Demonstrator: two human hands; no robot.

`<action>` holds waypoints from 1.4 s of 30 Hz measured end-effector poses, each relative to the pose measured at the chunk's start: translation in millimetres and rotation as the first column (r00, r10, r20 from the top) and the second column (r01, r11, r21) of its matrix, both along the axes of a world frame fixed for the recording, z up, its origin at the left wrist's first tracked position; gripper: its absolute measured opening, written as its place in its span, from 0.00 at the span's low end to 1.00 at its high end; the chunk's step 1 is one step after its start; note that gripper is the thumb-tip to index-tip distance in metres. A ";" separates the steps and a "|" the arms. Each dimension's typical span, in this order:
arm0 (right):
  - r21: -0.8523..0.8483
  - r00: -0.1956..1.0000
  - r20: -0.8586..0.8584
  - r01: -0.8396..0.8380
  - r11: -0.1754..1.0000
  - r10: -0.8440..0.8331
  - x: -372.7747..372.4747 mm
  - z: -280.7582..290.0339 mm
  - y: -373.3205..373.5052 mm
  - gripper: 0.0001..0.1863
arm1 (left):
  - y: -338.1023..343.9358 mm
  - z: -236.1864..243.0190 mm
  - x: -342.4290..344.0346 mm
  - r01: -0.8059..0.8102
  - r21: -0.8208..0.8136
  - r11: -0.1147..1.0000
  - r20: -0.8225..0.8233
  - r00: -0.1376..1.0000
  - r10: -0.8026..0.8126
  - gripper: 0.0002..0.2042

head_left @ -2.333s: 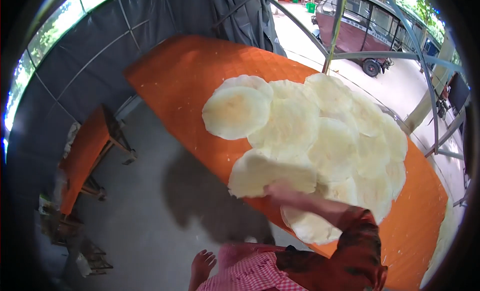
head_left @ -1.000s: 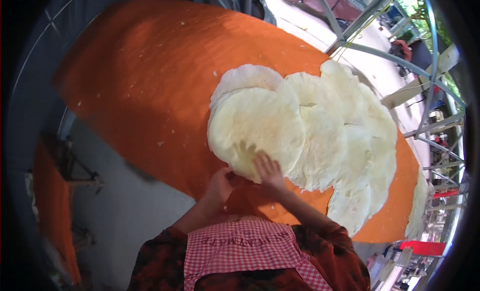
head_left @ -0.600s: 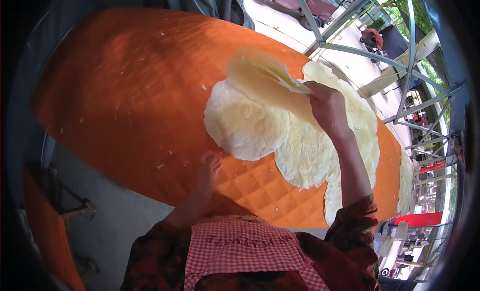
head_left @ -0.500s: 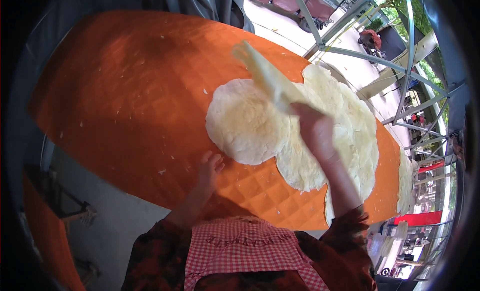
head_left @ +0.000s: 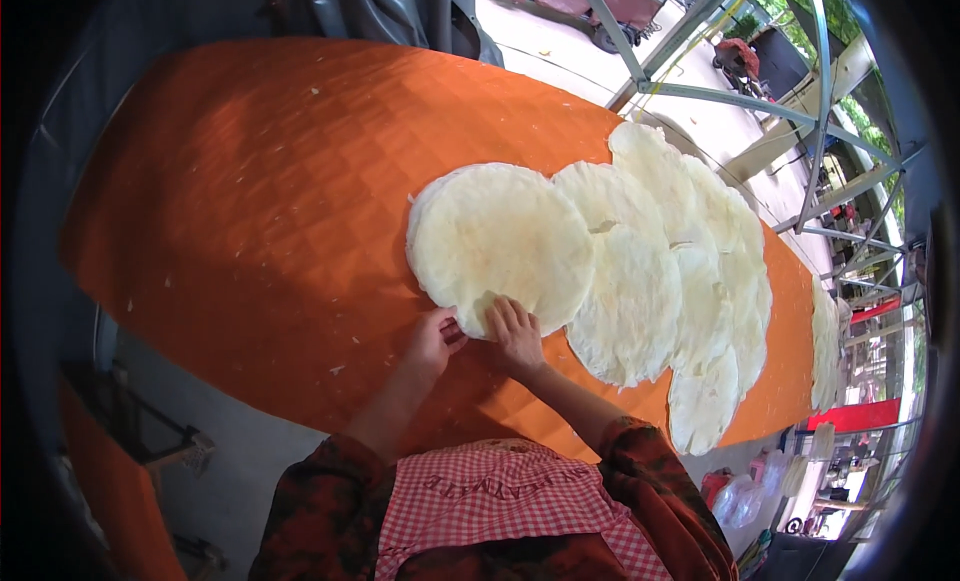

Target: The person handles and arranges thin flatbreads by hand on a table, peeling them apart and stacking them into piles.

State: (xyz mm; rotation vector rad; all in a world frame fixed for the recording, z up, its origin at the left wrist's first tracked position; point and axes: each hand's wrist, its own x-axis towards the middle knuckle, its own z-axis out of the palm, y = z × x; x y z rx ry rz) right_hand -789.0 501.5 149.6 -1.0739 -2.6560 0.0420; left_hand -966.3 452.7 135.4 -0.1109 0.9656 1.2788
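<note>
A round, pale flatbread (head_left: 500, 236) lies spread on the orange quilted cloth, atop another round whose rim shows at its left edge. My left hand (head_left: 437, 339) is closed at its near left edge, fingers curled in around the rim. Just to the right, my right hand (head_left: 515, 331) has its fingers bent over the near edge, where the surface is slightly creased; its thumb is mostly hidden. Overlapping flatbreads (head_left: 625, 291) reach from this round toward the right side of the table.
The orange-covered table (head_left: 250, 221) stretches far to the left, dotted with crumbs. Metal frame bars (head_left: 740, 99) stand beyond its far right edge. Grey sheeting (head_left: 385, 16) hangs behind it. More pale rounds (head_left: 825, 346) sit at the right end. A second orange surface (head_left: 110, 481) is low at left.
The folded flatbread that my right hand held raised is now laid out flat over the left round. My right hand has come down and left, beside my left hand at the near edge.
</note>
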 end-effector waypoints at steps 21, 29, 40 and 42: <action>-0.575 0.517 -0.783 -0.388 0.720 -0.347 64.3 324.9 112.0 0.26 | -65.0 25.1 52.2 -0.058 0.178 0.982 0.344 0.939 -0.007 0.19; -0.820 0.003 -0.443 -0.406 0.404 -0.896 145.6 71.3 -41.5 0.23 | -106.7 37.1 83.5 0.315 0.586 0.747 -0.615 0.773 0.156 0.29; -0.354 0.941 -0.338 -0.104 0.929 -0.023 130.0 72.3 -114.0 0.33 | -118.6 6.0 94.9 -0.075 0.495 0.866 0.307 0.947 -0.093 0.29; -0.294 0.941 -0.318 -0.217 0.931 0.119 104.8 60.4 -116.9 0.34 | -117.4 5.3 95.1 -0.080 0.453 0.888 0.323 0.943 -0.081 0.28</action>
